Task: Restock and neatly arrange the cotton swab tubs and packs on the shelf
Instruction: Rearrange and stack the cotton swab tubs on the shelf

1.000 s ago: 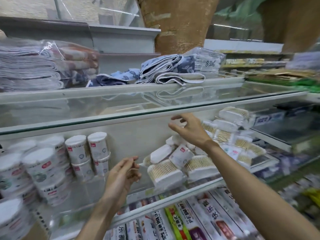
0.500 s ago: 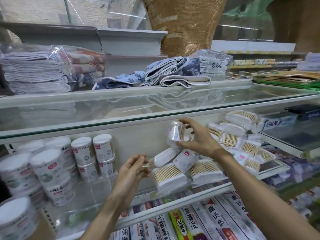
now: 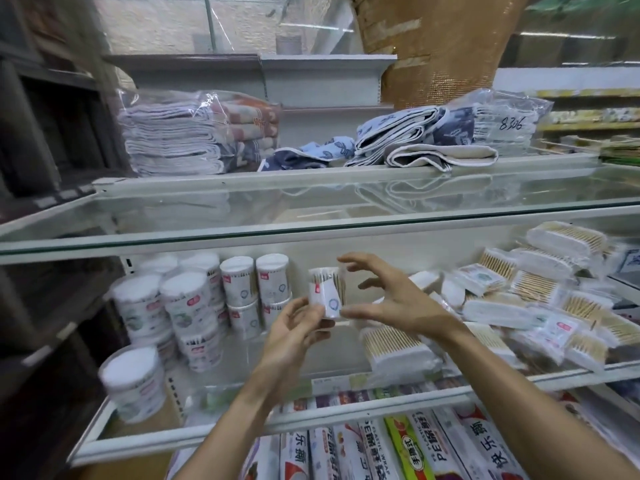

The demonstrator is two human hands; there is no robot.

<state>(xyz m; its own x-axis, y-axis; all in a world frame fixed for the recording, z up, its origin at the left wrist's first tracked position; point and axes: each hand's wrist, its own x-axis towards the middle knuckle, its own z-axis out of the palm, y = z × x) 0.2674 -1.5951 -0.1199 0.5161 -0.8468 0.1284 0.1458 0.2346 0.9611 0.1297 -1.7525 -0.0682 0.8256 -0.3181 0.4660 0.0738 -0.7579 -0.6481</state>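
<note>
A: While the head camera looked at the shelf (image 3: pixel 346 415), where was the tub?

B: One cotton swab tub (image 3: pixel 326 293) was upright in mid-air in front of the middle shelf, between the stacked tubs (image 3: pixel 194 306) on the left and the heap of flat packs (image 3: pixel 519 306) on the right. The left hand (image 3: pixel 294 336) held it from below, fingertips closed around its base.

A: And the right hand?

B: The right hand (image 3: pixel 391 299) was spread beside the tub, fingers curled but apart. Its thumb lay at the tub's lower right edge; whether it actually touched could not be told. It grasped nothing.

A: Other tubs?

B: Two-high columns stood far left on the shelf; one larger tub (image 3: pixel 133 382) sat near the front left corner, blurred.

A: Surroundings?

B: Folded towels (image 3: pixel 194 133) lay on the glass shelf (image 3: pixel 311 216) above, some in plastic bags. Boxed wrap rolls (image 3: pixel 415 448) lay below.
</note>
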